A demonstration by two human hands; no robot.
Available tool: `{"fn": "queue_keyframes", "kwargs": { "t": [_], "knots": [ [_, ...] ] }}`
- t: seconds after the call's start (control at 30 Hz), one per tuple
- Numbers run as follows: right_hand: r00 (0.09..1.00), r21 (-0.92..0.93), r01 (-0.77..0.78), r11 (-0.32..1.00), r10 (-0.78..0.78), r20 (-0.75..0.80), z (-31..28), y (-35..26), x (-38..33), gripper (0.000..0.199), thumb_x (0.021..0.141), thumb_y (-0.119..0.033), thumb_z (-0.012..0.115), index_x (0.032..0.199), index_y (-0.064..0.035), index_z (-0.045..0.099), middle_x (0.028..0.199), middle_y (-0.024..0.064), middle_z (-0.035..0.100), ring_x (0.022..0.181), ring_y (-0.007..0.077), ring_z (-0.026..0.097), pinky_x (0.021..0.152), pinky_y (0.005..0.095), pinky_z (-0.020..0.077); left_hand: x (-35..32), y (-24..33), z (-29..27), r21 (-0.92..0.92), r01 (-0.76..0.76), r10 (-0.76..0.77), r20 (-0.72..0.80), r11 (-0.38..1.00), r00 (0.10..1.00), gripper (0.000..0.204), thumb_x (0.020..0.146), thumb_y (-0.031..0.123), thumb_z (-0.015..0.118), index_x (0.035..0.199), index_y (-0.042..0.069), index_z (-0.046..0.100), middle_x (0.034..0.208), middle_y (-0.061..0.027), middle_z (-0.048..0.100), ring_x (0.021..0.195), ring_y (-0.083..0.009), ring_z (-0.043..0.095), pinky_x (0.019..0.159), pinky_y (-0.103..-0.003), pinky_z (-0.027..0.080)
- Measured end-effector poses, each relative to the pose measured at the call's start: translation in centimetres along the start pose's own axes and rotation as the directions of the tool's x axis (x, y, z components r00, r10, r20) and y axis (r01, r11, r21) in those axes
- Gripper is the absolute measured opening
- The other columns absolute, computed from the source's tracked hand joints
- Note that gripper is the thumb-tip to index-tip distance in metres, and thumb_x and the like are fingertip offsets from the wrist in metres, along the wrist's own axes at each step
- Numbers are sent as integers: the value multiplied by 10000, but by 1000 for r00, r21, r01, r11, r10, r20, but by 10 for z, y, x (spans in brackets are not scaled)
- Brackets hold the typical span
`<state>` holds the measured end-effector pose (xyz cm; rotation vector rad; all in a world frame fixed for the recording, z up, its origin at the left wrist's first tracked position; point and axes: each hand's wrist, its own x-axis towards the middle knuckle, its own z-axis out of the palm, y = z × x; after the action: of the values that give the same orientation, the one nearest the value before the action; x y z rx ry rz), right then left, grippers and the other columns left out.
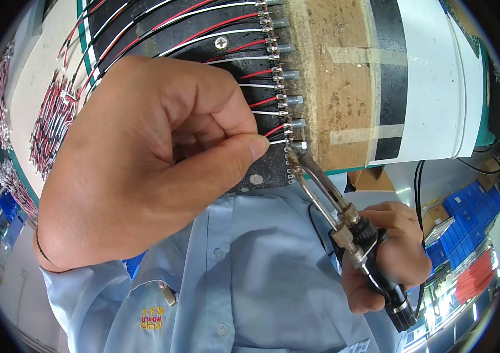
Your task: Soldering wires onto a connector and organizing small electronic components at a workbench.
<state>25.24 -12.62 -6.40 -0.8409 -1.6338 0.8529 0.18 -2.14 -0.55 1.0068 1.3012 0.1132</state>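
Note:
My left hand (162,147) is closed, thumb and forefinger pinching a red wire (275,130) and a white wire (278,142) near their ends. The wire ends reach the nearest of several small metal connectors (299,145), set in a row along the edge of a black fixture (270,167). My right hand (400,253) is wrapped round the black handle of a soldering iron (329,187) with two metal tubes. Its tip is at or just beside that connector; whether they touch I cannot tell. More red and white wires run to the other connectors and pass behind my left hand.
A brown board (341,88) with tape strips lies right of the connectors, beside a white sheet (432,82). Bundles of red, black and white wires (53,126) lie at the left. Blue bins (465,217) and a cardboard box (370,180) stand beyond the table, with black cables hanging nearby.

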Motion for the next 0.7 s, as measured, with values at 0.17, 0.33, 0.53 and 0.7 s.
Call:
{"fn": "queue_keyframes", "kwargs": {
  "t": [0.17, 0.33, 0.53, 0.7],
  "knots": [
    [1000, -40, -11, 999, 12, 11, -1, -1, 0, 641, 926, -570, 641, 1185, 13, 573, 674, 62, 526, 544, 240, 589, 482, 345, 398, 2, 4, 3, -2, 12, -12, -11, 1000, 1000, 84, 906, 18, 726, 854, -25, 677, 683, -40, 653, 572, -46, 580, 513, -186, 448],
    [1000, -27, -10, 1000, 10, -10, -2, -1, -1, 643, 921, -576, 643, 1179, 9, 577, 672, 63, 517, 549, 242, 590, 484, 351, 398, -2, 10, 11, 14, 95, -93, -132, 995, 987, 77, 898, 7, 725, 846, -24, 677, 678, -40, 651, 565, -46, 579, 505, -187, 439],
    [1000, -6, -13, 1000, 13, 18, -3, 1, -1, 638, 921, -574, 640, 1180, 5, 569, 667, 69, 523, 547, 245, 591, 497, 365, 413, 1, 7, 9, -45, 152, -156, -104, 987, 982, 80, 896, 2, 722, 836, -23, 676, 682, -40, 650, 578, -49, 587, 512, -192, 447],
    [1000, -13, -27, 1000, 27, 3, -2, -1, -3, 625, 938, -573, 612, 1202, -8, 553, 672, 88, 554, 542, 245, 587, 501, 363, 416, -1, 7, 12, -54, 161, -166, -125, 986, 978, 85, 893, -6, 721, 826, -23, 672, 686, -37, 646, 588, -52, 594, 518, -195, 456]
  ]
}}
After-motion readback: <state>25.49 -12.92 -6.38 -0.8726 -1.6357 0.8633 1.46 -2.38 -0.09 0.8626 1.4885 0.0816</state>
